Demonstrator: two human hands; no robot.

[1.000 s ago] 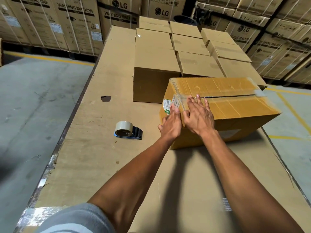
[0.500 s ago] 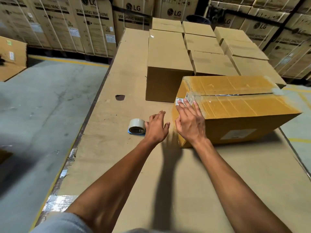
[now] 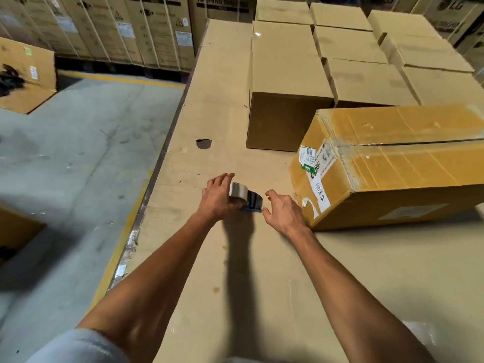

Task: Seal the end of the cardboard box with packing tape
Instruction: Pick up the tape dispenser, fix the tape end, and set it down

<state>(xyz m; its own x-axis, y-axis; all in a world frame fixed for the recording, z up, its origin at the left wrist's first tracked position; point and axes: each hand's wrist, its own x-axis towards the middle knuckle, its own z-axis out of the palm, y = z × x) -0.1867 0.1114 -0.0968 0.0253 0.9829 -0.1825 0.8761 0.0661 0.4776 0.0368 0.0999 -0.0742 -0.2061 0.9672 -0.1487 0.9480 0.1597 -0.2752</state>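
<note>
Several tall cartons (image 3: 146,35) along the top of the frame read "WASHING MACHINE", with "LG" at the upper right. Plain brown boxes (image 3: 285,74) sit at upper centre on the cardboard-covered table (image 3: 209,100). At the right, the yellow cardboard box (image 3: 392,166) lies on it, top seam taped, its end bearing a green-and-white barcode label and a white sticker whose writing is unreadable. At centre, the left hand (image 3: 217,199) curls around the tape dispenser (image 3: 245,197); the right hand (image 3: 284,212) hovers beside it, fingers spread.

Left hand (image 3: 218,199) grips tape dispenser (image 3: 246,198) (right hand (image 3: 284,212) beside).
</note>
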